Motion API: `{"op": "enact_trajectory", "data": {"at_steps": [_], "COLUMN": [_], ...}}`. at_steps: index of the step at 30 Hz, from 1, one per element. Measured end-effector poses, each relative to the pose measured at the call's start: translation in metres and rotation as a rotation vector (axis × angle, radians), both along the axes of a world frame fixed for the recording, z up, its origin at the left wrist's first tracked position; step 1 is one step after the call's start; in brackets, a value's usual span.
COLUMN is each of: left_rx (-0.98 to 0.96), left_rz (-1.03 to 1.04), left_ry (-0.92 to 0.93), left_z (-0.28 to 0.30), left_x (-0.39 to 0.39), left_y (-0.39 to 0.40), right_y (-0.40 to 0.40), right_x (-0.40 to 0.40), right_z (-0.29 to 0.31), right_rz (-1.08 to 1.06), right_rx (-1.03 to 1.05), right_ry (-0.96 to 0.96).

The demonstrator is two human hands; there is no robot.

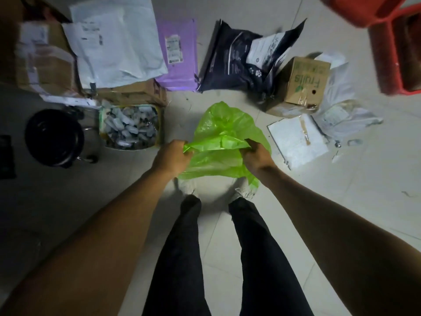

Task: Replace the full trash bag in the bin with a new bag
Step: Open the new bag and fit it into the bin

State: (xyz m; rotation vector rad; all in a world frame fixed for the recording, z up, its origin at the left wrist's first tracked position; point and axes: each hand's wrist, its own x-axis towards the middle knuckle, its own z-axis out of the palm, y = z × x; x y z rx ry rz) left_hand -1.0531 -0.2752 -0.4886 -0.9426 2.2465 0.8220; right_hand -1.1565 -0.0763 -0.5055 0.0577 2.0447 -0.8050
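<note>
A thin green plastic bag (224,137) hangs crumpled in front of me, above the tiled floor. My left hand (170,157) is closed on its left edge and my right hand (257,153) is closed on its right edge, holding the bag between them. A round black bin (53,137) stands on the floor at the far left, well apart from the bag; its inside looks dark. My legs and shoes show below the bag.
A box full of small plastic items (131,126) sits beside the bin. Cardboard boxes, white and purple mailers (178,54), a dark mailer (246,60) and a "Fruits" carton (303,83) lie across the floor ahead. A red stool (387,30) stands top right.
</note>
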Motion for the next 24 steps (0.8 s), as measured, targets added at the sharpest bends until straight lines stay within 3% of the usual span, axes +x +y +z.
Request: {"op": "enact_trajectory", "data": {"at_steps": [7, 14, 19, 24], "left_rx": [0.007, 0.015, -0.013, 0.036], "left_rz": [-0.084, -0.125, -0.133, -0.177], "left_ry": [-0.069, -0.183, -0.18, -0.151], "left_z": [-0.077, -0.109, -0.114, -0.135], "left_x": [0.002, 0.011, 0.011, -0.006], "left_y": [-0.02, -0.053, -0.073, -0.063], "right_y": [-0.033, -0.077, -0.098, -0.068], "right_x": [0.016, 0.039, 0.042, 0.034], "right_z": [-0.093, -0.124, -0.136, -0.152], "right_rz": [-0.276, -0.283, -0.25, -0.261], "right_rx": [-0.094, -0.151, -0.165, -0.081], "right_ry": [-0.184, -0.277, -0.236, -0.145]}}
